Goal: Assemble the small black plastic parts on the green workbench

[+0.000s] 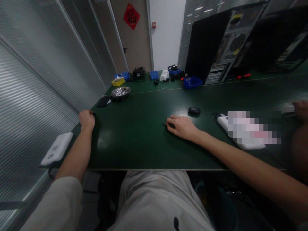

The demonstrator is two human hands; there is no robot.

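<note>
My right hand (181, 126) rests on the green tabletop (134, 134) with its fingers closed around a small black-handled tool (171, 125). A thin metal shaft pokes out of it to the left; its exact kind is unclear. Just beyond this hand lies a rounded black object (194, 110), shaped like a computer mouse. Over at the table's left edge, my left hand (87, 119) is curled closed. Something small and dark (93, 113) shows at its fingertips, mostly hidden.
A steel bowl (120, 92) with small parts stands beside a black pad (104, 101). Blue bins (192, 82), a yellow bin (118, 81) and a computer case (216, 48) line the back. White devices (57, 148) lie left and right. Another person's hand (301, 109) is far right.
</note>
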